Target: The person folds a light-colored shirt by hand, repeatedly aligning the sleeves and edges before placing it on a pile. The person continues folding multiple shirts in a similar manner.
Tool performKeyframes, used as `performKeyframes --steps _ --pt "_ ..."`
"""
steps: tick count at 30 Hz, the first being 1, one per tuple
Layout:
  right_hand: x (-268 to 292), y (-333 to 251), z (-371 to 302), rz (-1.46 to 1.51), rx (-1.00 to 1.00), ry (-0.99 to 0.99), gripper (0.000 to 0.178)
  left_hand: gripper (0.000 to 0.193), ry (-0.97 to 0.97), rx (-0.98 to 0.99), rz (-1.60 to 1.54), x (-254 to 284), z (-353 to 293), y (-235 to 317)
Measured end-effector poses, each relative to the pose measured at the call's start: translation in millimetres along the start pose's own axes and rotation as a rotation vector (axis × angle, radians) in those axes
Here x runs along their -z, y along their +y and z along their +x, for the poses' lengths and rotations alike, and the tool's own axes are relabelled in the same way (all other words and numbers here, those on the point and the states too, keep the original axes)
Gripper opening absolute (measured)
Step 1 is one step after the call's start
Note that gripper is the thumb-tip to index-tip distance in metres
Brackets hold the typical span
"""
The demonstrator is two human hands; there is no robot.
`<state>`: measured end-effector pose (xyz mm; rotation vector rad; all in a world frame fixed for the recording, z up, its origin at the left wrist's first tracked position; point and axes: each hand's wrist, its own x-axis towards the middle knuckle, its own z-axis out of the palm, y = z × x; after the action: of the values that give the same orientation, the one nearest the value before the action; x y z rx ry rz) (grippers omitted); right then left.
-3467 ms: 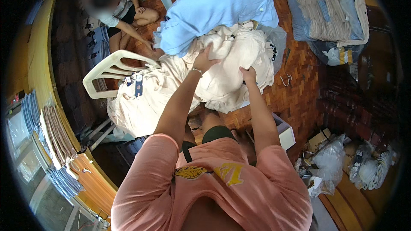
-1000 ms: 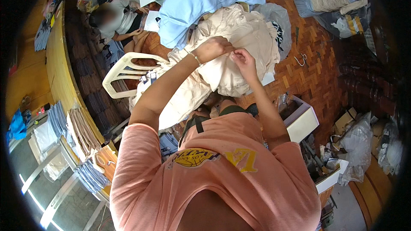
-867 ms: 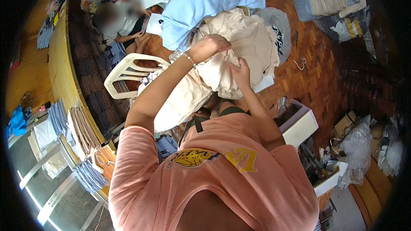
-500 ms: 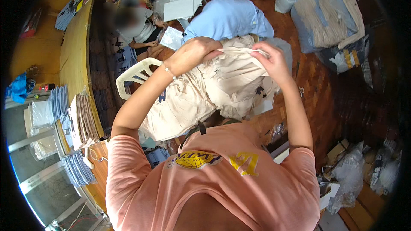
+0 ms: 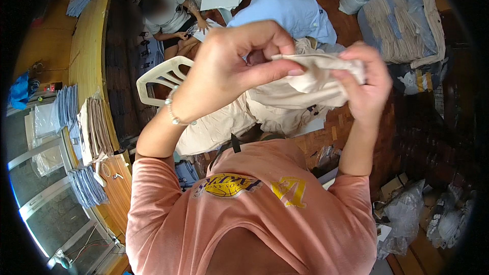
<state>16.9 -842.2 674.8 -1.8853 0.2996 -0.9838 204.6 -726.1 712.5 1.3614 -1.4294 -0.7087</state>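
Both hands are raised in front of my chest, pinching a beige cloth garment (image 5: pixel 305 90) between them. My left hand (image 5: pixel 249 56) is closed on one edge of it, thumb and fingers pressed together. Opposite, my right hand (image 5: pixel 368 81) grips the bunched other end, slightly blurred. The cloth hangs in loose folds from the two grips, and its exact kind cannot be made out. Below it, a heap of similar beige garments (image 5: pixel 216 128) spreads over the area before my lap. Just beyond lies a big light-blue cloth bundle (image 5: pixel 285 14).
A white plastic chair (image 5: pixel 159 84) stands at the left, near a long wooden shelf (image 5: pixel 86 46) with folded clothes. Past it a seated person (image 5: pixel 170 15) handles a clear packet. Bundled garments (image 5: pixel 400 20) lie at the far right; plastic bags (image 5: pixel 402 214) lie at the near right.
Both hands have come up closer to the head camera with the beige garment, and my right hand has shifted right. The cloth is now gathered higher. The seated person's arm has moved.
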Motion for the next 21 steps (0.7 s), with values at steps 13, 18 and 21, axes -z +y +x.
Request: performKeyframes --steps 13,18,21 --pt "-32 177 -105 0.275 -0.64 -0.115 0.02 0.014 -0.344 0.116 0.308 -70 -25 -187" --pt "-40 170 -122 -0.062 -0.57 -0.121 0.013 0.013 -0.267 0.008 0.388 -79 -48 -207" --pt "-48 165 -128 -0.205 -0.491 -0.055 0.012 0.012 -0.234 0.0 0.429 -81 -57 -211"
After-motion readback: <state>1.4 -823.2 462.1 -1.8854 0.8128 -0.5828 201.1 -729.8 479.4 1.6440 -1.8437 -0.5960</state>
